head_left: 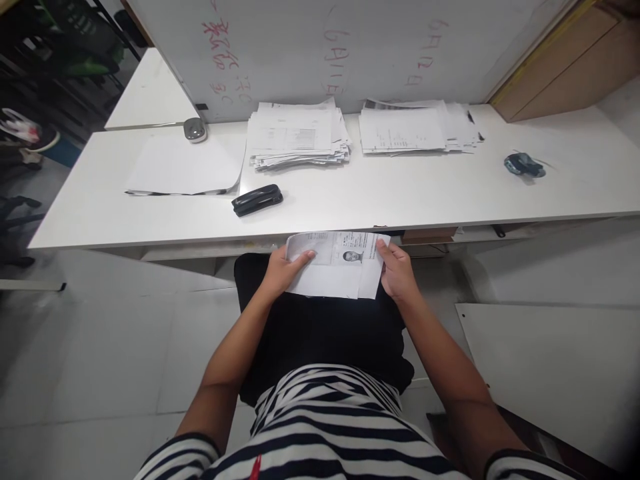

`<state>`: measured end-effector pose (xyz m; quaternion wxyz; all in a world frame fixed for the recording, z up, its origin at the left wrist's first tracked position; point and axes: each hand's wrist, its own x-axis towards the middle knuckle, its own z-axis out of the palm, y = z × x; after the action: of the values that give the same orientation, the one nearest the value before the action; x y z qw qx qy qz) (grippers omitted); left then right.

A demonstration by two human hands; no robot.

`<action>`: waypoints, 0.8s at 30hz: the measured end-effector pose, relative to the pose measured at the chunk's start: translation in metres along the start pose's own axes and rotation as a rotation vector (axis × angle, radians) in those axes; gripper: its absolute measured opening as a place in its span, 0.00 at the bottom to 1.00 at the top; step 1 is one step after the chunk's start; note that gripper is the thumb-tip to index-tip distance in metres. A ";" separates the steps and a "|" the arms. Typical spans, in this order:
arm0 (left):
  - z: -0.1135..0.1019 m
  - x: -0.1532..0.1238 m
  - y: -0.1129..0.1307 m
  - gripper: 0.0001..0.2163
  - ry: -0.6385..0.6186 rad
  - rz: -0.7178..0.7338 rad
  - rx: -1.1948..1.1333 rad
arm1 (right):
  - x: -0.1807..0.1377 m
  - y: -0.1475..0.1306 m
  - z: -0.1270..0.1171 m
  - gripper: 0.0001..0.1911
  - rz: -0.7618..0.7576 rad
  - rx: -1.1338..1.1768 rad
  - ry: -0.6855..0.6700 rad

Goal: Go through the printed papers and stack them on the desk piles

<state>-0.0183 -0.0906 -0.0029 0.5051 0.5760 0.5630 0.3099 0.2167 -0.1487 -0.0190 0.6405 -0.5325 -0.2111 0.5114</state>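
A small bundle of white printed sheets (336, 270), the top one showing a small photo, lies over my lap just below the front edge of the white table (350, 200). My left hand (284, 270) grips its left side, fingers curled over the top sheet. My right hand (397, 270) pinches its right edge. On the table above my hands lies a black stapler (257, 199).
Two thick stacks of printed paper (299, 137) (415, 128) sit at the table's back against a white board with red writing. Loose blank sheets (183, 167) lie at left, a small grey round device (195, 129) behind them, a dark clip-like object (523, 164) at right.
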 end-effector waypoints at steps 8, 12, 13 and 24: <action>0.002 0.001 -0.005 0.19 0.005 -0.011 -0.045 | 0.003 0.008 0.000 0.22 -0.019 -0.015 -0.005; 0.000 0.002 -0.004 0.19 -0.002 -0.016 -0.075 | 0.002 0.010 -0.008 0.23 0.081 -0.106 -0.143; 0.000 0.002 -0.004 0.19 -0.009 -0.023 -0.084 | 0.002 0.010 -0.010 0.24 0.125 -0.132 -0.192; -0.013 0.013 0.031 0.20 -0.076 0.089 -0.012 | 0.010 -0.001 -0.009 0.26 0.062 -0.256 -0.240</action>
<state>-0.0181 -0.0705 0.0271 0.5154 0.6089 0.5153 0.3133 0.2283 -0.1435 -0.0237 0.5217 -0.5512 -0.3327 0.5597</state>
